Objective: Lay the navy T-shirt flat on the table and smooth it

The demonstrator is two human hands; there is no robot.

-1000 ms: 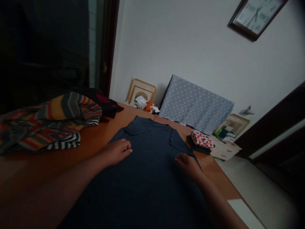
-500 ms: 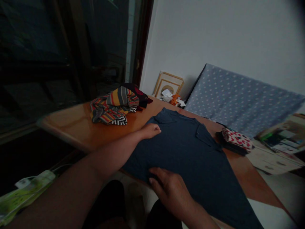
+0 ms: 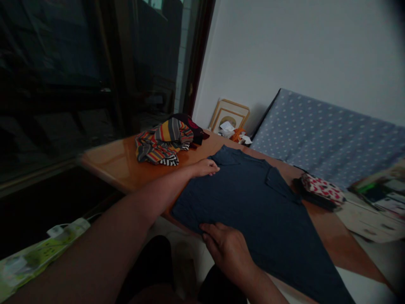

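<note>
just one navy shirt, left hand curled at its edge, right hand spread on its front

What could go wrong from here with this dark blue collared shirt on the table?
The dark blue collared shirt seems to hang past the orange wooden table's near edge, so it could slide off under the right hand. The left hand is close to the multicoloured striped garment, which it might knock.

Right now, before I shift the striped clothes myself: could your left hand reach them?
Probably yes: the left hand sits near the striped clothes, with only tabletop between them.
</note>
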